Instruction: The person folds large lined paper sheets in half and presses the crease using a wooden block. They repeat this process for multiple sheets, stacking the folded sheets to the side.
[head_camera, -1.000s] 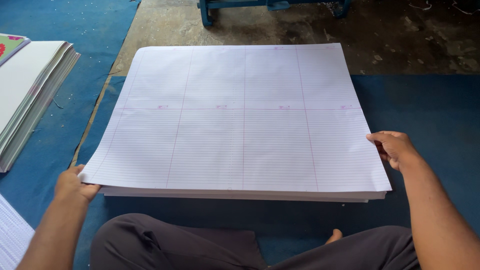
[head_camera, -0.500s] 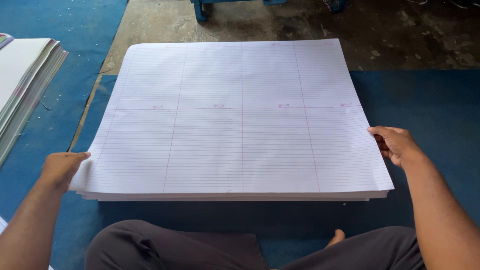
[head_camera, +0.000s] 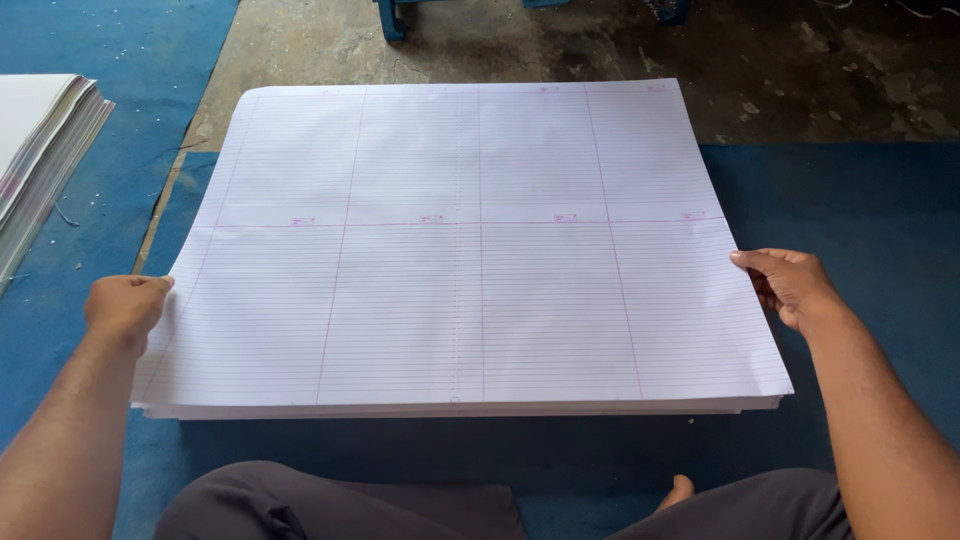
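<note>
A blue mat (head_camera: 860, 210) covers the floor beside bare concrete (head_camera: 800, 60), and on it, partly over the concrete, lies a big stack of ruled sheets (head_camera: 470, 260) in front of the person's crossed legs (head_camera: 350, 505). A second paper pile (head_camera: 40, 150) sits well apart at the far left. The left hand (head_camera: 125, 308) is clamped on the stack's left edge, and the right hand (head_camera: 792, 285) grips the right edge, the two hands wide apart.
</note>
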